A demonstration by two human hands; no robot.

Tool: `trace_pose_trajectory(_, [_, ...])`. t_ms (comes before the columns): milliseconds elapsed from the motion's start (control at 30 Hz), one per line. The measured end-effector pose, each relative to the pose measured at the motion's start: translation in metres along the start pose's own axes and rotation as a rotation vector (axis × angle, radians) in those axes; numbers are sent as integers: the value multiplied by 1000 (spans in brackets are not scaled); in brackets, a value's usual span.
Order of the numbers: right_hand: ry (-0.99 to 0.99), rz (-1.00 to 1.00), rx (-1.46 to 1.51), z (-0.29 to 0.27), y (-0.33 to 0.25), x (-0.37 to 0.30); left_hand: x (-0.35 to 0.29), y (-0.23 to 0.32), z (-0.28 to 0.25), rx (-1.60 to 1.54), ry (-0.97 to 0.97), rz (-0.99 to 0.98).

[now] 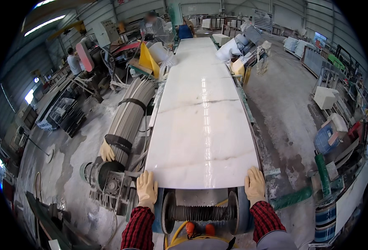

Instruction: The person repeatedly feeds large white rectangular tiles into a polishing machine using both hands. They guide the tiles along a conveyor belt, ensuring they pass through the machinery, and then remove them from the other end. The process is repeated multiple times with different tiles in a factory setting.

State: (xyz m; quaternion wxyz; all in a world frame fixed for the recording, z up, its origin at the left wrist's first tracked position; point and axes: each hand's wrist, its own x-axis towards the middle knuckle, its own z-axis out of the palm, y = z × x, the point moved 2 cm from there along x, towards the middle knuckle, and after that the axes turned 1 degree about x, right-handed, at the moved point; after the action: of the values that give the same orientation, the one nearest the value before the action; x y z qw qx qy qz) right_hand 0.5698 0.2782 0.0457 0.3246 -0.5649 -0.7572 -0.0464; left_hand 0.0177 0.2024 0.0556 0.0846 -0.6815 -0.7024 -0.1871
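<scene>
A long, glossy white stone slab with grey-brown veins lies flat on a narrow machine bed, running away from me. At its near left corner is my left hand, in a cream glove, with the fingers laid along the edge. My right hand, gloved the same way, is on the near right corner, its thumb side toward the slab. Both hands appear to grip the slab; their undersides are hidden. Below the near edge sits a dark ribbed roller between two round end discs.
A strapped grey ribbed cylinder and a motor stand left, with a loose glove on them. White-wrapped machine parts flank the slab's far part. A green post lies right. A person stands far left.
</scene>
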Motion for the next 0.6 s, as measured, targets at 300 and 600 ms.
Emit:
trace_pose_trajectory(300, [-51, 48, 19, -19, -16, 4, 10, 1, 13, -25, -43, -2])
trace_pose_trajectory(600, [-34, 21, -27, -16, -13, -2, 11, 6, 4, -39, -67, -31])
